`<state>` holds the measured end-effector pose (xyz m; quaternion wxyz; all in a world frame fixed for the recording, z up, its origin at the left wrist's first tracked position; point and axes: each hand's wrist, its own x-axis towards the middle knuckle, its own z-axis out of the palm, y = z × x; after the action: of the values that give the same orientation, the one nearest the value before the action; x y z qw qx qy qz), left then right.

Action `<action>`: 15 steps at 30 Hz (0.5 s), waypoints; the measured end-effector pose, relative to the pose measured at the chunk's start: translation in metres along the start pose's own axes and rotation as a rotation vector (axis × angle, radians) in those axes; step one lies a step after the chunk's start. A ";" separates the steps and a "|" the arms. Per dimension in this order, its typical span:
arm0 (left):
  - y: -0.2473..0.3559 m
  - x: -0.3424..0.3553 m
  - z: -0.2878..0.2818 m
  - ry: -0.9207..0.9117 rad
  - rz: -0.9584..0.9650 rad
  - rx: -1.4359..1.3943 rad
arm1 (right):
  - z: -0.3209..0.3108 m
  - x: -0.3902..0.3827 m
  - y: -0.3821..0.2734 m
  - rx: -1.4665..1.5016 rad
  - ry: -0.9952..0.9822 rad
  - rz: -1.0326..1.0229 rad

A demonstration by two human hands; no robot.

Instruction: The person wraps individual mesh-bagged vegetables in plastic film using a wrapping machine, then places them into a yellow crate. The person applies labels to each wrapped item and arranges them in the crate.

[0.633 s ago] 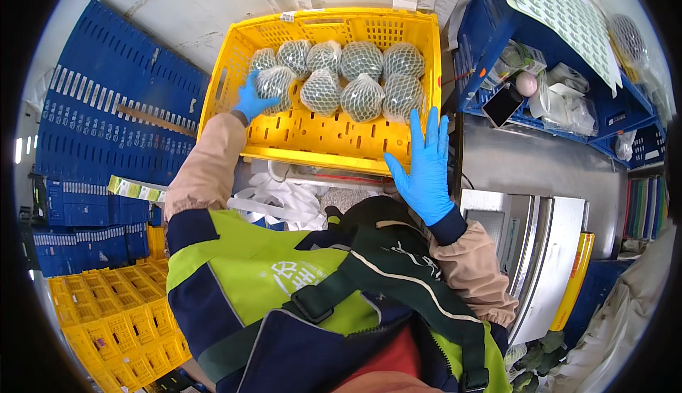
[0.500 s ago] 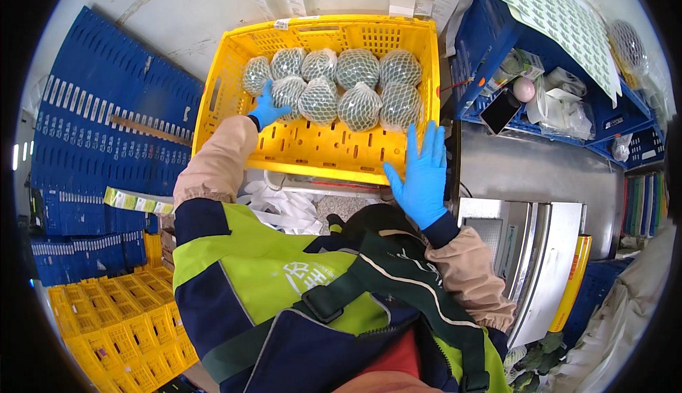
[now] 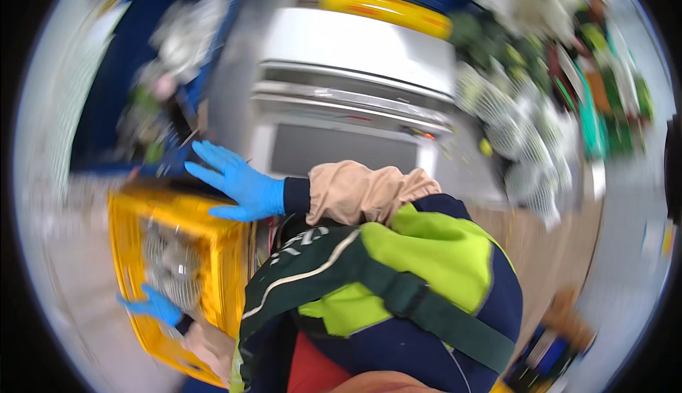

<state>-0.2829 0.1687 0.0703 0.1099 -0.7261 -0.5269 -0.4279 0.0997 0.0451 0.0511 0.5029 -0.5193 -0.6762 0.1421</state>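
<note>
The view is motion-blurred. A yellow crate (image 3: 234, 265) at the lower left holds several round items in pale mesh (image 3: 177, 265). My left hand (image 3: 153, 304), in a blue glove, is low in the crate beside them with its fingers apart; whether it touches them I cannot tell. My right hand (image 3: 238, 187), also gloved in blue, is above the crate's upper right corner with fingers spread and nothing visible in it.
A blue bin (image 3: 92, 137) with plastic bags is at upper left. A white-and-steel machine (image 3: 355, 45) fills the top middle, a yellow object (image 3: 387, 9) behind it. Netted pale produce (image 3: 522, 137) and dark greens (image 3: 476, 38) lie to the right, cardboard (image 3: 568, 322) lower right.
My view has swung to the right, bringing the machine and netted produce toward the middle. The crate now appears at lower left. Both hands still have their fingers apart.
</note>
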 end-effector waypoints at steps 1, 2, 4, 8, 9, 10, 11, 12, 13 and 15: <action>0.055 0.011 0.008 0.034 -0.038 -0.115 | -0.028 -0.014 0.012 -0.063 0.154 0.072; 0.106 0.010 0.019 0.043 -0.035 -0.177 | -0.056 -0.029 0.026 -0.121 0.305 0.121; 0.157 0.012 0.046 0.014 -0.002 -0.292 | -0.133 -0.084 0.040 -0.360 0.628 0.312; 0.217 0.006 0.096 -0.089 0.278 -0.381 | -0.270 -0.277 0.053 -0.906 1.262 0.741; 0.229 0.004 0.100 -0.154 0.236 -0.432 | -0.300 -0.335 0.041 -1.077 1.392 0.804; 0.239 0.003 0.105 -0.225 0.195 -0.485 | -0.321 -0.396 0.022 -1.340 1.430 0.948; 0.239 0.002 0.122 -0.252 0.187 -0.584 | -0.333 -0.446 0.007 -1.431 1.682 0.915; 0.249 -0.001 0.123 -0.317 0.106 -0.669 | -0.343 -0.467 -0.024 -1.314 1.815 0.923; 0.259 -0.002 0.132 -0.335 0.174 -0.692 | -0.349 -0.521 -0.047 -1.286 1.968 0.992; 0.286 -0.003 0.136 -0.416 0.207 -0.789 | -0.352 -0.568 -0.072 -1.090 2.349 1.266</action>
<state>0.0316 0.1292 0.0687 -0.2408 -0.8317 -0.2593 -0.4278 0.3254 -0.5815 -0.0405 0.3547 -0.6651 0.4919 -0.4358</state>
